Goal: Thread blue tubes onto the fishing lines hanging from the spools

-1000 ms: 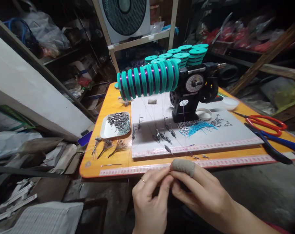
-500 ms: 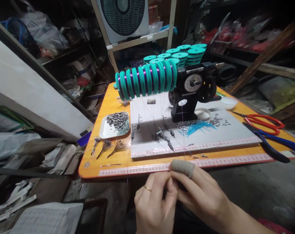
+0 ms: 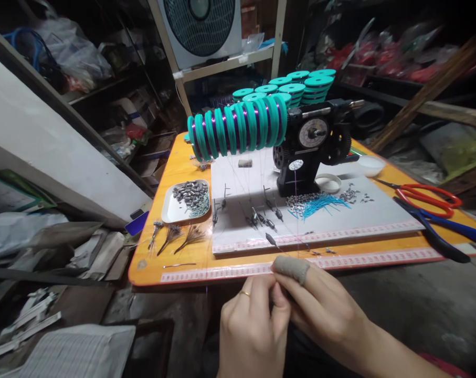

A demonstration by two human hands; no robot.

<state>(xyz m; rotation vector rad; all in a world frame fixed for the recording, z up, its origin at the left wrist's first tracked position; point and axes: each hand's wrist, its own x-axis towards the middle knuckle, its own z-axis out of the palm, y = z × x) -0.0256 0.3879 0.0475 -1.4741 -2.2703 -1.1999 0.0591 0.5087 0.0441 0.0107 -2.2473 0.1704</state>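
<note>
My left hand (image 3: 253, 325), with a ring on one finger, is closed in a pinch just past the table's front edge. My right hand (image 3: 324, 304) pinches against it, a grey finger sleeve (image 3: 291, 269) on its index finger. Thin fishing line (image 3: 298, 231) runs down to the fingers; the part within the pinch is hidden. Another strand leads toward the hands from a dark sinker (image 3: 270, 239) hanging over the white board (image 3: 238, 242). More sinkers dangle on lines below a row of teal spools (image 3: 238, 128) wound with purple line.
A black winding machine (image 3: 300, 173) carries the spools. Small metal parts and blue bits (image 3: 320, 205) lie beside its base. At left stands a white tray (image 3: 170, 212) of sinkers. Red-handled scissors (image 3: 430, 198) and blue-handled pliers (image 3: 442, 231) lie at right. More teal spools (image 3: 318, 81) are stacked behind.
My left hand has shifted slightly right and its fingers have turned a little against the right hand's. The nearest sinker hangs slightly further left. The view has moved a little.
</note>
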